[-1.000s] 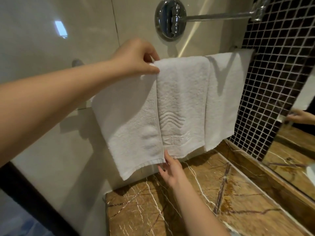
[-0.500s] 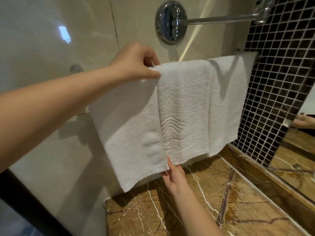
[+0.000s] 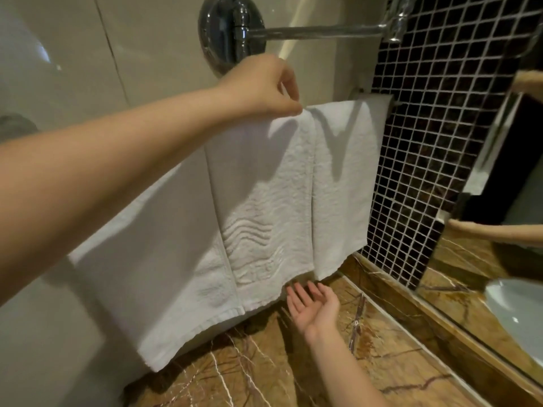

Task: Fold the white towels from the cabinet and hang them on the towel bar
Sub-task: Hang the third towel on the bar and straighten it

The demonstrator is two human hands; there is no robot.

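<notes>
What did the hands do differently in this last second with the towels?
The right hand let go of the middle towel's bottom edge and now lies open, palm up, just below it. The left hand still pinches the towel's top at the bar; the towels kept hanging.

White towels point(image 3: 264, 207): soft looped cloth, matt, nubbly, with a raised wavy woven band and flat stitched hems. Wall panels point(image 3: 73, 54): glossy, smooth, pale, catching light glare. Round fitting point(image 3: 229, 30) and its arm: polished chrome metal, mirror-bright. Mosaic tiles point(image 3: 440, 127): dark, slightly shiny, set in pale matt grout. Worktop point(image 3: 396, 362): brown veined marble, polished smooth. Basin point(image 3: 517, 312): glossy white ceramic.
</notes>
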